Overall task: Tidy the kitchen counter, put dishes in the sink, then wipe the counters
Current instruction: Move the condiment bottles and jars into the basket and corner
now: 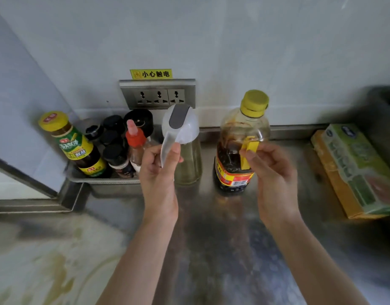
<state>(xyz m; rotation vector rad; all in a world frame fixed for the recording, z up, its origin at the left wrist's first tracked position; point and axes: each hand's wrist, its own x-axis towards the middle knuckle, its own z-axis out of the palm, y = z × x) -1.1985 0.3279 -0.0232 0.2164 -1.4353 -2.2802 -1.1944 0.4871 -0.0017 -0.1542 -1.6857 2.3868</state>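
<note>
My left hand (158,170) grips the handle of a clear oil dispenser (187,164) with a white and grey spout lid, standing on the steel counter (211,238). My right hand (271,172) pinches the yellow handle of a large oil bottle (238,137) with a yellow cap and a red label; dark residue streaks its inside. Both bottles stand upright side by side near the back wall.
A metal tray (106,183) at the left holds a soy sauce bottle (75,146), several dark-capped spice jars and a red-topped bottle. A wall socket strip (157,94) sits behind. Stacked boxes (356,170) lie at the right. The counter front left is stained.
</note>
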